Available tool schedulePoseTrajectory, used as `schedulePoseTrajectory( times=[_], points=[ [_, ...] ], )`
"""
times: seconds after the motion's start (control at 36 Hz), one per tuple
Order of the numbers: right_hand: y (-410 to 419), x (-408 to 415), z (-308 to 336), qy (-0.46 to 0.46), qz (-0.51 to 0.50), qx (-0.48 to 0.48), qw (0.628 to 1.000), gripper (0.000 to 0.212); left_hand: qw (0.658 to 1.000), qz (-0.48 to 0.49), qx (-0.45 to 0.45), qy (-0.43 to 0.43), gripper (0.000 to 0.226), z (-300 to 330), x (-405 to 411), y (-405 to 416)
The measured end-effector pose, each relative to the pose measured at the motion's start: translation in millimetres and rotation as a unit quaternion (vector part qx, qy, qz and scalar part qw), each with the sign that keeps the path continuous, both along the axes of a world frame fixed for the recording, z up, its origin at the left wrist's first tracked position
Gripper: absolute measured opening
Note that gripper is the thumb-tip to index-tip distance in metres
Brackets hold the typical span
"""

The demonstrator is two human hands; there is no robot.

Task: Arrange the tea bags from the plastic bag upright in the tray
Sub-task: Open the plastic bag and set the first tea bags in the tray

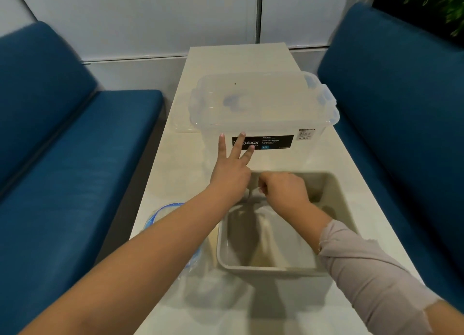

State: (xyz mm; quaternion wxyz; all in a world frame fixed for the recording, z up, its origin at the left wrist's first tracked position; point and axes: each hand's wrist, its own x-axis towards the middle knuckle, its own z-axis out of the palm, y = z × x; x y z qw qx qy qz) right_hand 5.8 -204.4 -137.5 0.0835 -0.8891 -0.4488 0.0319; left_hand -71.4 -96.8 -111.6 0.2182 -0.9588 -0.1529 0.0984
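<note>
Blurring across the pale item pinched between left hand (pixel 229 181) and right hand (pixel 283 189), identity not determinable. Forearms covering part of tray (pixel 336 184) interior and most of plastic bag (pixel 160 211). Small print on storage box (pixel 263 113) label proving illegible.
</note>
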Motion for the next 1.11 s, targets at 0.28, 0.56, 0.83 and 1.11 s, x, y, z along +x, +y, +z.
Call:
schedulePoseTrajectory(
  times=[0.28, 0.56, 0.83, 1.11],
  points=[
    [2.9, -0.5, -13.2, 0.01, -0.01, 0.014, 1.0, 0.013, 1.0, 0.0, 0.012, 0.002, 0.016, -6.8, 6.1, 0.8],
    [2.9, 1.7, -20.2, -0.01, 0.003, 0.025, 1.0, 0.019, 0.999, 0.014, -0.034, -0.04, 0.024, -15.1, 3.8, 6.2],
    [2.3, 7.3, -24.0, -0.01, 0.01, 0.016, 1.0, 0.019, 0.994, 0.046, -0.066, -0.078, 0.037, -13.1, 2.9, 12.1],
    [0.0, 8.7, -26.9, -0.034, 0.034, 0.057, 0.997, 0.016, 0.994, 0.04, -0.071, -0.074, 0.036, -12.3, 2.4, 9.7]
  ],
)
